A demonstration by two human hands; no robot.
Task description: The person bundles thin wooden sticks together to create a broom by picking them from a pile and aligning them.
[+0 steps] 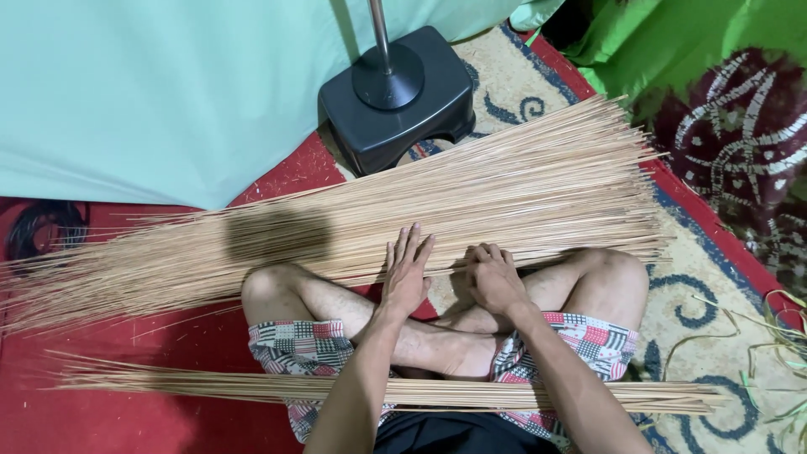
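I sit cross-legged on a carpet with a big fan of thin pale sticks (437, 202) spread on the floor before my knees. My left hand (406, 273) lies flat with fingers apart on the near edge of the sticks. My right hand (493, 277) rests beside it with fingers curled over a few sticks; whether it grips any I cannot tell. A smaller bundle of sticks (378, 388) lies across my lap, under my forearms.
A dark plastic stool (420, 113) with a round base and metal pole on it stands behind the sticks. A pale green cloth (151, 92) hangs at the back left. Green and patterned fabric (731, 118) lies at the right, with leaf strips (773, 345) nearby.
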